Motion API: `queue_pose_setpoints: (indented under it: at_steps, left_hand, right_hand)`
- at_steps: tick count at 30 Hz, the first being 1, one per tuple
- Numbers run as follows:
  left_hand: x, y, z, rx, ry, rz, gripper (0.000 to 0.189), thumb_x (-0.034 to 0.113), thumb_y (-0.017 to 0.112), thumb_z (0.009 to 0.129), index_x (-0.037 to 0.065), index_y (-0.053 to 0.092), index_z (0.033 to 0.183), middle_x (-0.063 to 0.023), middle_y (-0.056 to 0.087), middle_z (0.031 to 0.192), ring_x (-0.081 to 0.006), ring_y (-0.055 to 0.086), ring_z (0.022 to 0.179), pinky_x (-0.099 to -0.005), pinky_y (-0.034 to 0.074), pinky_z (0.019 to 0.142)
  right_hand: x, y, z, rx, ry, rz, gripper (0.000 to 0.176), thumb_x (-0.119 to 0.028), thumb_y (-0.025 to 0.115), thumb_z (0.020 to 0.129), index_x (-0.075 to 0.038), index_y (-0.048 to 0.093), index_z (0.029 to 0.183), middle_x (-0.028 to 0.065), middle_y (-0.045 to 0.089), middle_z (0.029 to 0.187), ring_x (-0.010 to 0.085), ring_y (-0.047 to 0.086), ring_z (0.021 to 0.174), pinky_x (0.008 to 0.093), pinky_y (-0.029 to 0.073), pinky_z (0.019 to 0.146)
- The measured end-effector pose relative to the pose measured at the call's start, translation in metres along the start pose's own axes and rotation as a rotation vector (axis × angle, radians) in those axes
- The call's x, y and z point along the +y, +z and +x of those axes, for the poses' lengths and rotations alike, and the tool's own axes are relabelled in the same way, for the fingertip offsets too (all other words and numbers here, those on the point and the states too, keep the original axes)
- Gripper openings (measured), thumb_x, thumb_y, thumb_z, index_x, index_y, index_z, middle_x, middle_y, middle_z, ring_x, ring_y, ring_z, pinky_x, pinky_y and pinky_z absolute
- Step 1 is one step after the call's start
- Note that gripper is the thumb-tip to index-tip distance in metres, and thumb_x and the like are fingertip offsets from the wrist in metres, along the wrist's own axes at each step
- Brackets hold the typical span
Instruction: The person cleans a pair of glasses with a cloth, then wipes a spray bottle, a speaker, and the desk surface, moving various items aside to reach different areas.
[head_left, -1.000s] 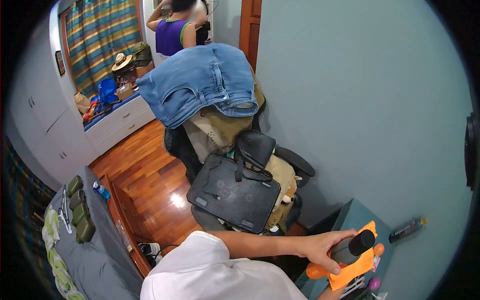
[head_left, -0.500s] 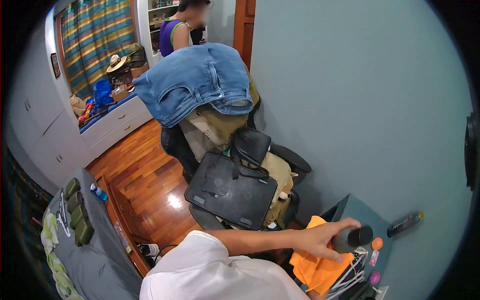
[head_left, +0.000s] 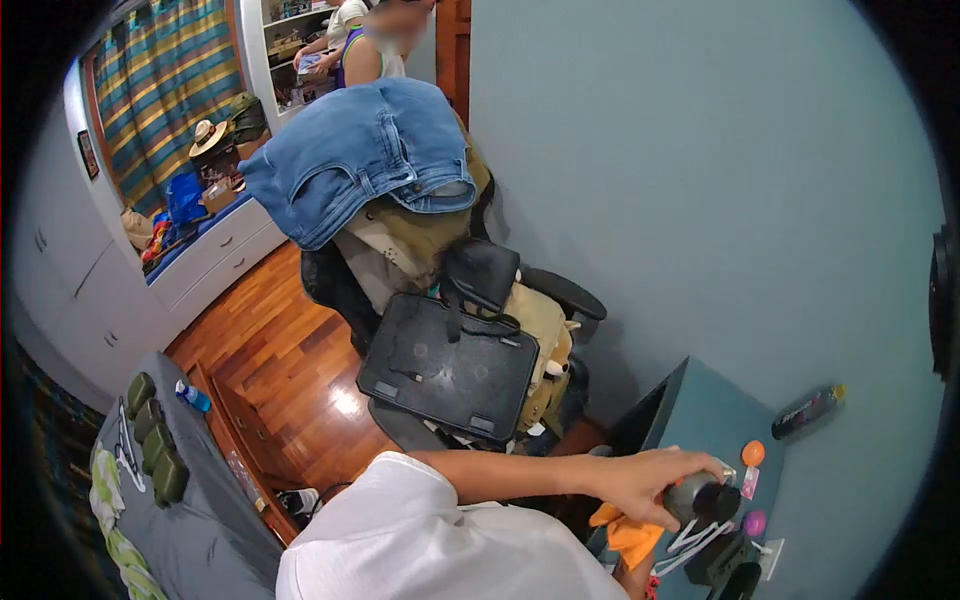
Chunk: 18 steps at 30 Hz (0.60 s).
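My left hand point(head_left: 655, 485) reaches across from the left, its fingers wrapped round a grey bottle point(head_left: 684, 492) with a black cap, above the blue-grey surface by the wall. Just below it, my right hand point(head_left: 635, 577) shows only in part at the bottom edge. An orange cloth point(head_left: 634, 543) is bunched between the two hands, against the fingers of my right hand. White straps or cords point(head_left: 695, 545) lie close to the bottle.
On the blue-grey surface point(head_left: 705, 415) are a dark bottle point(head_left: 808, 412), an orange round item point(head_left: 752, 453) and a purple one point(head_left: 754, 522). A chair carries jeans point(head_left: 370, 160) and a black laptop cooling pad point(head_left: 450, 365). Two people point(head_left: 365, 60) stand at the shelves.
The orange cloth has gone from spread out to bunched, lower beside the bottle. My left hand still grips the bottle. The view has shifted slightly, and a second person shows at the shelves.
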<state>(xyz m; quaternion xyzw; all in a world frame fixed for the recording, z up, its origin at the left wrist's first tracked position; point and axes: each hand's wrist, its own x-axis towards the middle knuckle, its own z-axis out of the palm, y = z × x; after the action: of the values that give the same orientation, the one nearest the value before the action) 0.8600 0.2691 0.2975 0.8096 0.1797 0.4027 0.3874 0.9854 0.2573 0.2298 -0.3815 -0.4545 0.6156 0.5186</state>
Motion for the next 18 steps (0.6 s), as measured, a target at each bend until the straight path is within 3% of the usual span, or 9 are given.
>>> queue_pose_setpoints:
  at_steps: [3,5,9,11,12,13,15,16,18]
  left_hand:
    - [-0.010,-0.001,0.001,0.045,-0.166,-0.343,0.071,0.021,0.076,0.070,0.004,0.037,0.128,-0.0100,0.052,0.113,-0.0172,0.051,0.104,-0.0314,0.043,0.087]
    - [-0.022,0.002,0.001,0.108,-0.076,-0.335,0.069,0.023,0.076,0.071,0.003,0.039,0.126,-0.0091,0.053,0.111,-0.0148,0.051,0.101,-0.0298,0.042,0.089]
    - [-0.036,0.013,-0.002,-0.084,-0.413,-0.657,0.065,0.024,0.078,0.069,0.004,0.047,0.123,-0.0063,0.056,0.107,-0.0145,0.053,0.101,-0.0294,0.042,0.089]
    - [-0.034,0.013,-0.003,-0.311,-0.673,-0.817,0.050,0.019,0.074,0.072,0.006,0.051,0.115,-0.0051,0.058,0.103,-0.0162,0.057,0.095,-0.0307,0.047,0.078]
    - [-0.038,0.019,-0.014,-0.161,-0.446,-1.019,0.044,0.012,0.070,0.074,0.006,0.053,0.115,-0.0051,0.060,0.102,-0.0186,0.059,0.094,-0.0315,0.049,0.076]
    - [-0.043,0.018,-0.011,-0.164,-0.572,-0.782,0.041,0.007,0.066,0.075,0.006,0.054,0.114,-0.0047,0.062,0.101,-0.0183,0.059,0.094,-0.0337,0.049,0.076]
    - [-0.053,0.018,-0.006,-0.170,-0.441,-0.488,0.050,0.016,0.075,0.072,0.010,0.054,0.117,-0.0088,0.062,0.107,-0.0213,0.059,0.102,-0.0336,0.047,0.084]
    - [-0.054,0.018,-0.005,-0.171,-0.438,-0.484,0.050,0.016,0.075,0.072,0.010,0.054,0.117,-0.0088,0.062,0.107,-0.0213,0.059,0.102,-0.0336,0.047,0.084]
    - [-0.048,0.017,-0.005,-0.211,-0.591,0.189,0.041,0.018,0.075,0.070,0.006,0.056,0.105,-0.0117,0.063,0.096,-0.0268,0.061,0.093,-0.0376,0.045,0.075]
  right_hand:
    - [-0.016,-0.006,0.002,0.048,-0.107,-0.033,0.051,-0.021,0.060,0.082,-0.008,0.045,0.129,0.0110,0.050,0.117,0.0277,0.047,0.118,0.0393,0.041,0.096]
    - [-0.039,-0.010,0.003,0.121,-0.242,-0.076,0.051,-0.021,0.060,0.082,-0.008,0.045,0.129,0.0111,0.050,0.118,0.0278,0.046,0.118,0.0394,0.041,0.096]
    - [-0.080,-0.007,-0.016,0.169,-0.767,-0.460,0.052,-0.021,0.060,0.081,-0.008,0.045,0.129,0.0112,0.050,0.118,0.0279,0.046,0.119,0.0394,0.040,0.096]
    - [-0.098,-0.004,-0.021,0.102,-1.022,-0.841,0.053,-0.022,0.061,0.081,-0.008,0.046,0.129,0.0113,0.050,0.118,0.0280,0.046,0.119,0.0395,0.040,0.096]
    - [-0.107,-0.003,-0.022,-0.068,-1.002,-1.201,0.042,-0.021,0.062,0.075,-0.007,0.054,0.114,0.0130,0.051,0.114,0.0324,0.045,0.119,0.0426,0.038,0.097]
    - [-0.116,-0.005,-0.023,-0.245,-0.953,-1.558,0.032,-0.020,0.064,0.068,-0.007,0.063,0.098,0.0147,0.053,0.110,0.0369,0.043,0.118,0.0457,0.037,0.097]
    - [-0.100,-0.013,-0.014,-0.216,-0.678,-1.351,0.024,-0.017,0.060,0.074,-0.003,0.062,0.094,0.0142,0.054,0.105,0.0347,0.048,0.109,0.0437,0.040,0.091]
    - [-0.094,-0.014,-0.011,-0.214,-0.683,-1.352,0.024,-0.017,0.060,0.074,-0.003,0.062,0.094,0.0142,0.054,0.105,0.0347,0.048,0.109,0.0437,0.040,0.091]
    - [-0.085,-0.013,-0.006,-0.034,-0.418,-1.444,0.023,-0.016,0.052,0.083,0.001,0.060,0.096,0.0151,0.054,0.098,0.0338,0.052,0.096,0.0416,0.042,0.085]
